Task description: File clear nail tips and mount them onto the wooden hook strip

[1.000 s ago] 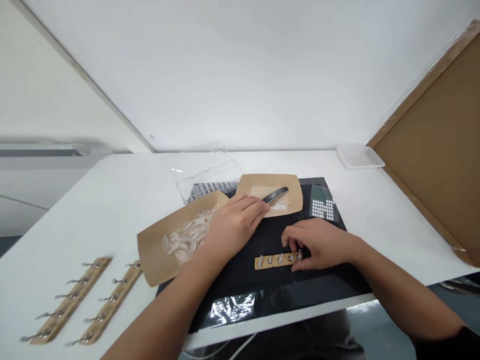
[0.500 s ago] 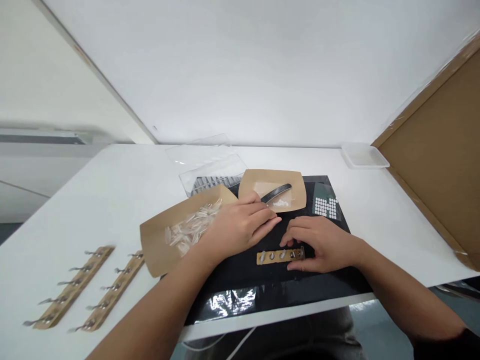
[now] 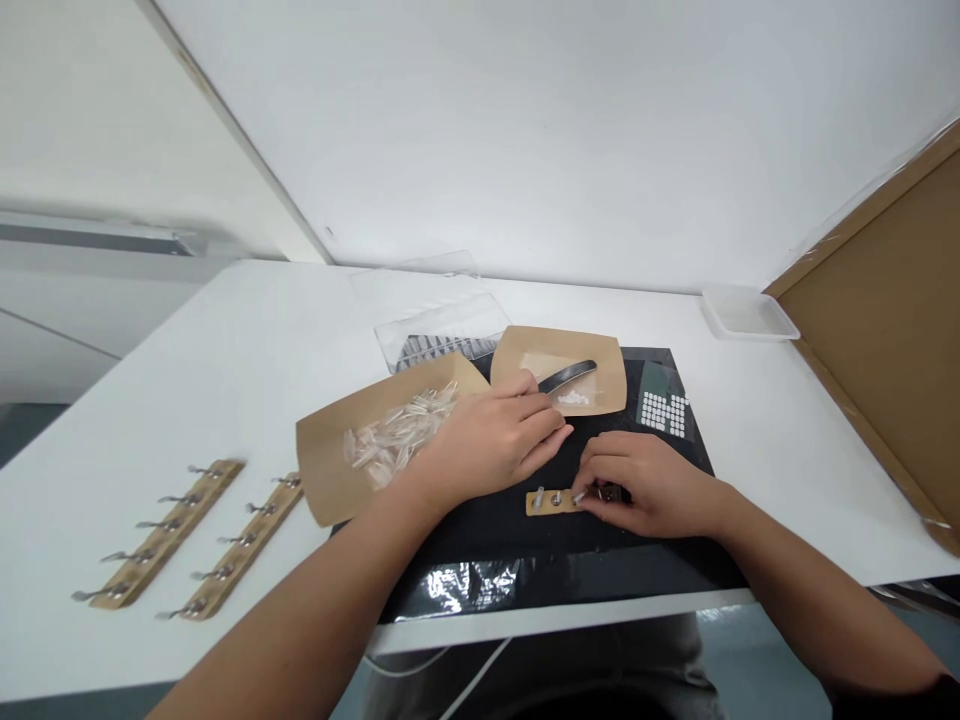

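The right hand (image 3: 646, 488) had fingers pinched on a clear tip (image 3: 578, 496) at the wooden strip (image 3: 550, 503); judged light, slippery, best edge-held. Left hand (image 3: 501, 436) curled, contents indeterminate.

A narrow tan strip (image 3: 547, 505) with small fittings (image 3: 556, 498) lies on the black mat (image 3: 465, 540).

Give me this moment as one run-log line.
Right hand: fingertips at wooden strip | left hand: near brown tray of clear pieces, grip unclear | strip: on black mat
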{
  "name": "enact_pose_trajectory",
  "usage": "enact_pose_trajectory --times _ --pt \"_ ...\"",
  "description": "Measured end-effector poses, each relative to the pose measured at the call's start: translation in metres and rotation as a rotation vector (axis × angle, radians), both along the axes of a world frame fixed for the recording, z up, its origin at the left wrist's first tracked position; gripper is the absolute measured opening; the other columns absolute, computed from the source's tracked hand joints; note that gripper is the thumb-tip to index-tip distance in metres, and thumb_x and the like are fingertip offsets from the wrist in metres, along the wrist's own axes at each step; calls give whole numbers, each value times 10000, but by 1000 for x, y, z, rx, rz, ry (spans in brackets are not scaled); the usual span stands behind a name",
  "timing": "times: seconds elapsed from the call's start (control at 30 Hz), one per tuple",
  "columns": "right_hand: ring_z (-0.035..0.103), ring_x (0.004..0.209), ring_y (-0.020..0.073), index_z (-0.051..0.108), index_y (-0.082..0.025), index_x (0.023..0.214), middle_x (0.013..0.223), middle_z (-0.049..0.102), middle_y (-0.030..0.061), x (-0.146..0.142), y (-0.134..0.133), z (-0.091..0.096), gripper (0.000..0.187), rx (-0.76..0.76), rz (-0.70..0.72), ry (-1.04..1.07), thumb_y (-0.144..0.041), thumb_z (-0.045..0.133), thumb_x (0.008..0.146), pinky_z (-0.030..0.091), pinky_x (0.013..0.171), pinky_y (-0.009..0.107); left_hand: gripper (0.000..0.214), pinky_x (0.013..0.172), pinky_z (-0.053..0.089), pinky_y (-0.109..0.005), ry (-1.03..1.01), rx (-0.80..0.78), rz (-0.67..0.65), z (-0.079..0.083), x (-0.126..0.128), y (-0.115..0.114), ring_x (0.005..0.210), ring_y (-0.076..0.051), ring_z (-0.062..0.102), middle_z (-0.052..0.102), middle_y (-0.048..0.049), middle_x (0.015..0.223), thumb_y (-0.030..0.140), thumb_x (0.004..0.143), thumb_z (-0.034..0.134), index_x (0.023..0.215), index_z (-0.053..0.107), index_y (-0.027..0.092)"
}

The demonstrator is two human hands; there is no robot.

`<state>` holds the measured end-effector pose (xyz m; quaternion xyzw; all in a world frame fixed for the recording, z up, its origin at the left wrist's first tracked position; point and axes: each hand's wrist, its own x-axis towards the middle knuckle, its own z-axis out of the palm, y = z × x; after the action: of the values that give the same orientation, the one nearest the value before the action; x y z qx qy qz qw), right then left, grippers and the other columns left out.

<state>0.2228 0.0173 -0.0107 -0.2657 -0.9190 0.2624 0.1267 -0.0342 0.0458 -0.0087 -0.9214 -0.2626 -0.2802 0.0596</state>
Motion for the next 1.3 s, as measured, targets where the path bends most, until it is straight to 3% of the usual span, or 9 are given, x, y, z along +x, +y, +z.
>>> enact_pose_trajectory --times 0.27,0.5,0.6,0.7,0.87,1.17,1.3 --pt "662 856 169 710 -212 1023 958 724 26 1 1 1 66 -54 -34 35 -202 670 971 533 800 312 220 721 523 -340 -117 -223 -48 3 0 -2 772 -209 605 728 -66 798 244 1055 570 917 719 160" --pt "640 797 145 677 -201 954 881 702 -1 -2 -1 0 52 -25 -83 14 -163 688 920 499 757 278 193 738 523 -351 -140 -268 -54 4 -2 -1 787 -215 617 748 -74 823 207 1031 571 942 733 150" --pt "633 761 137 673 -203 930 839 695 -12 -3 -2 -2 58 -24 -110 -3 -161 701 902 483 729 267 178 753 543 -355 -111 -338 -58 3 -5 0 833 -230 636 765 -71 856 139 954 571 985 746 154" --pt "625 743 138 667 -206 909 808 686 -20 -3 -2 -2 62 1 -126 -13 -169 714 892 468 712 268 302 786 565 -362 -84 -431 -99 5 -8 -1 871 -238 648 788 -56 898 70 811 574 1031 757 165" --pt "631 773 139 676 -205 937 861 687 -5 0 -1 -1 24 23 -107 5 -184 688 939 468 713 266 289 804 579 -368 -49 -553 -156 11 -9 -5 892 -244 664 812 -37 928 146 769 639 1021 774 189" --pt "647 825 152 690 -210 988 915 715 -1 0 -1 2 50 31 -127 -58 -170 689 958 482 752 285 429 742 547 -349 -77 -465 -212 16 -16 -1 834 -227 633 790 -33 878 30 651 514 980 743 181" --pt "663 871 168 683 -212 1027 966 732 16 0 -1 2 46 48 -120 -51 -190 669 990 494 784 301 386 740 540 -358 -38 -371 -170 16 -20 2 845 -239 608 779 -37 862 9 681 508 953 726 175"
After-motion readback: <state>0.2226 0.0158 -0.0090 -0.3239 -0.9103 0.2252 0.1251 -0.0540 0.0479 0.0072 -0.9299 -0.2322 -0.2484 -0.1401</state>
